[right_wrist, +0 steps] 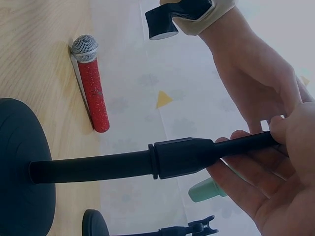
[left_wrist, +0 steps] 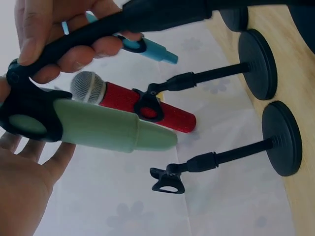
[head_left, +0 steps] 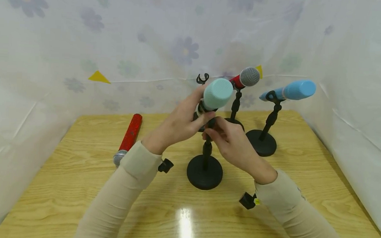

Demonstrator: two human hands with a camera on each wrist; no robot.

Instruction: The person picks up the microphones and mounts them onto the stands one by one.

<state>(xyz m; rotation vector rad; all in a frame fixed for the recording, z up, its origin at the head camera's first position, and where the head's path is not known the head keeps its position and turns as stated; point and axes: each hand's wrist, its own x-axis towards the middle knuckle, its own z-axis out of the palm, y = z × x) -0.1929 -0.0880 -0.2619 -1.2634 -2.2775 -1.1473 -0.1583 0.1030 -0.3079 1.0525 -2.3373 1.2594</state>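
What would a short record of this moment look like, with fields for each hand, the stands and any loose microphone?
Left hand: holds the mint-green microphone near its clip
Right hand: grips the front stand by its thin upper pole
Mint-green microphone: seated in the front stand's clip
Other mounted microphones: a silver-headed red microphone and a blue microphone, each on its own stand
Stand without microphone: one bare stand, behind the front stand
Loose microphone: a second red microphone, lying on the table toward the person's left

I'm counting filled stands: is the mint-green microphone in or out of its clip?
In: the left wrist view shows the clip around the microphone.
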